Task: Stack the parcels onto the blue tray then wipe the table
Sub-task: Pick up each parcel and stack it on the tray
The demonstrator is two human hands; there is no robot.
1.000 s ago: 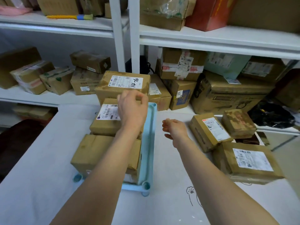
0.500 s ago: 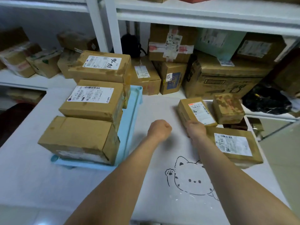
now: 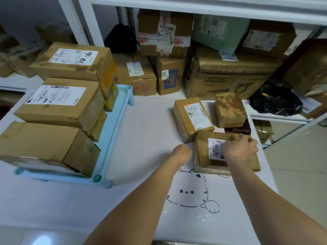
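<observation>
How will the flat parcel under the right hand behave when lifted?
Probably stiff: the parcel is a cardboard box with square edges. Flat and wide, it seems unlikely to tip or roll. Its taped surface may be slippery, so two hands seem sensible: the right hand lies on top, the left hand beside it.

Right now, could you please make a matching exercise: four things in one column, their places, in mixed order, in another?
Things:
1. brown cardboard parcel marked "14-70"
2. flat brown cardboard parcel
3. black plastic bag
4. small stained cardboard box

Places:
A. under the right hand
B. on the shelf beside the white table
C. far end of the light blue plastic tray
D. far right corner of the table

Pairs: 1-C, 2-A, 3-B, 4-D.
</observation>
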